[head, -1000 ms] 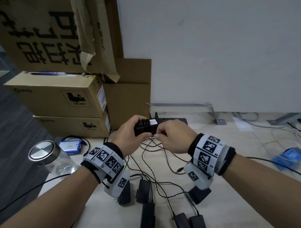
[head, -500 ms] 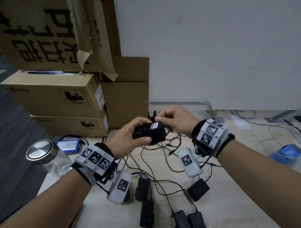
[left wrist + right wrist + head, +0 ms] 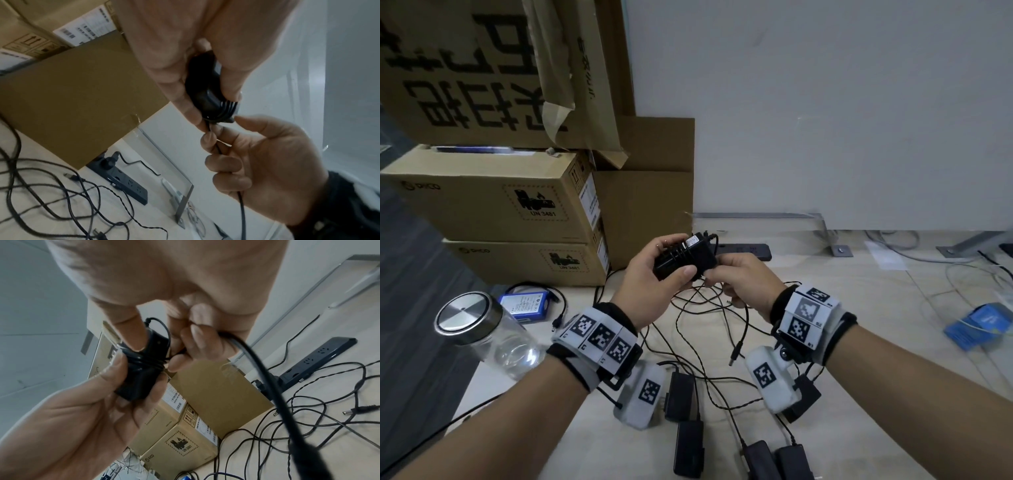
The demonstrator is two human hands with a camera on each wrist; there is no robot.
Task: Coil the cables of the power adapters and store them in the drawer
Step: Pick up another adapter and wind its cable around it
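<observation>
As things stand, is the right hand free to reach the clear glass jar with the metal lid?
Probably not: the right hand pinches the black cable, and the left arm lies between it and the jar.

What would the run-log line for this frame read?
step: coiling | left hand: grips power adapter | right hand: pinches its cable | turns already wound | drawer unseen

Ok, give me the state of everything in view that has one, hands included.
Left hand: grips held adapter.
Right hand: pinches cable.
Held adapter: lifted, several cable turns wrapped around it.
Cable: partly coiled, rest trailing.
Other adapters: on the table, cables uncoiled and tangled.
Jar: lid on.
Power strip: one plug in.
</observation>
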